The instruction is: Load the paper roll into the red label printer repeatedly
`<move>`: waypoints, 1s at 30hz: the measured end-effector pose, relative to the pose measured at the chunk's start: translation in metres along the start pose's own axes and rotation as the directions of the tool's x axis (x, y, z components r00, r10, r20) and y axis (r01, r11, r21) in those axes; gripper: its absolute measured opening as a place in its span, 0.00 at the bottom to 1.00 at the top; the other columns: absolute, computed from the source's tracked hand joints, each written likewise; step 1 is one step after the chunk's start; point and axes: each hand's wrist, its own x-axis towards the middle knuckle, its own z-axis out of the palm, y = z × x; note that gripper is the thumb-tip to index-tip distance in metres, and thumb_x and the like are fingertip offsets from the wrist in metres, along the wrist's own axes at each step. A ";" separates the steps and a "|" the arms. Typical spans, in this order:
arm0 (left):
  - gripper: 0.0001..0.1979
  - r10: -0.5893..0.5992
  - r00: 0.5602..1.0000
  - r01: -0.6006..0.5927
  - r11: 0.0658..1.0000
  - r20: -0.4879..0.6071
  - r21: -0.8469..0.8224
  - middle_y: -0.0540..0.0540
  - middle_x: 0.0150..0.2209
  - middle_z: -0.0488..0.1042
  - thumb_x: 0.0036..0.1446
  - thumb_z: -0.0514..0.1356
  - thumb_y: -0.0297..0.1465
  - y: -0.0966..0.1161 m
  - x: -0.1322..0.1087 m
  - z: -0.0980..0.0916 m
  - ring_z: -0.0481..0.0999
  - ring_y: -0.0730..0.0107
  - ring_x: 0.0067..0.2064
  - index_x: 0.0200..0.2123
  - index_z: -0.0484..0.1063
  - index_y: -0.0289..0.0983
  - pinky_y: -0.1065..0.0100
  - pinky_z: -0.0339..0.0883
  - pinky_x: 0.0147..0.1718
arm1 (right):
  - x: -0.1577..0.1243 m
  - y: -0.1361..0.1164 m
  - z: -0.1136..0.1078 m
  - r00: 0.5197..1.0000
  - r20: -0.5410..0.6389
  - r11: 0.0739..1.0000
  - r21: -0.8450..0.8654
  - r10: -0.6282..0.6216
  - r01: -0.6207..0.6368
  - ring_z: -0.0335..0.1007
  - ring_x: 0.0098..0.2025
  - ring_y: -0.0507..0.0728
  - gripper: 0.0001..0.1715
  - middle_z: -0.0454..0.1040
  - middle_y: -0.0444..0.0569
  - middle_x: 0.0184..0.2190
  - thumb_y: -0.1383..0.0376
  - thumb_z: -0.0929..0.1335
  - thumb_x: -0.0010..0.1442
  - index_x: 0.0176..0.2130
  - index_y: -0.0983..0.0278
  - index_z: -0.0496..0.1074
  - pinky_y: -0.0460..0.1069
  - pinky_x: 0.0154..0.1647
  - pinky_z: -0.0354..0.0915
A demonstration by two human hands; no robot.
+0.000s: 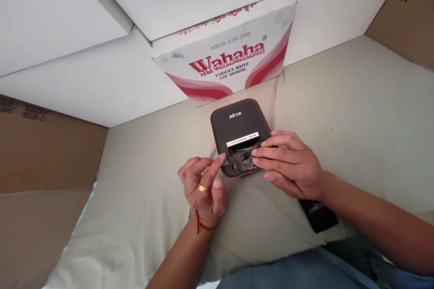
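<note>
Near the cloth's (145, 180) far edge, your right hand (294, 165), loosely spread, touches the device (237, 125); left hand (204, 186) just beside, grip unclear.

Hands: 2, 1 left hand (205, 187) and 1 right hand (294, 165). Between them, 1 black device (239, 124) bearing 1 white label (242, 139). On the left hand, 1 gold ring (202, 188); at its wrist, 1 red bracelet (203, 225). Beyond both hands, 1 Wahaha box (233, 61). Beneath the right wrist, 1 black item (320, 222). Brown cardboard (50, 149) shows on 2 sides, 1 outward of each hand.
</note>
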 end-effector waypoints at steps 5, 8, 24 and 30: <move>0.23 0.005 0.998 0.000 0.997 -0.058 0.079 0.41 0.38 0.81 0.83 0.54 0.34 -0.002 0.001 -0.001 0.75 0.55 0.45 0.51 0.93 0.41 0.52 0.69 0.49 | 0.000 0.001 0.001 1.000 -0.015 1.000 0.011 -0.020 0.020 0.88 0.57 0.62 0.15 0.95 0.51 0.53 0.59 0.71 0.84 0.58 0.61 0.86 0.63 0.68 0.80; 0.21 0.081 0.997 -0.080 0.994 -0.006 0.069 0.44 0.36 0.83 0.81 0.57 0.31 -0.002 0.009 -0.004 0.73 0.56 0.43 0.52 0.93 0.42 0.54 0.66 0.48 | 0.002 0.001 -0.001 1.000 -0.008 1.000 0.019 -0.015 0.015 0.88 0.57 0.63 0.14 0.95 0.51 0.53 0.60 0.71 0.83 0.58 0.61 0.86 0.63 0.66 0.81; 0.28 -0.335 0.942 0.325 0.912 0.005 -0.248 0.45 0.36 0.77 0.86 0.50 0.47 0.007 -0.002 0.012 0.74 0.57 0.42 0.51 0.89 0.42 0.53 0.66 0.48 | 0.059 -0.006 -0.027 0.942 0.222 0.967 -0.036 0.253 -0.252 0.90 0.47 0.60 0.23 0.93 0.53 0.48 0.59 0.66 0.86 0.46 0.62 0.89 0.53 0.53 0.80; 0.19 -0.759 0.650 0.682 0.604 -0.036 -0.412 0.56 0.31 0.62 0.71 0.68 0.43 -0.011 -0.003 0.033 0.61 0.70 0.32 0.33 0.65 0.43 0.66 0.59 0.36 | 0.142 0.009 -0.009 0.574 0.582 0.811 -0.493 0.576 -0.315 0.88 0.44 0.64 0.16 0.91 0.54 0.41 0.71 0.69 0.76 0.46 0.63 0.89 0.54 0.45 0.71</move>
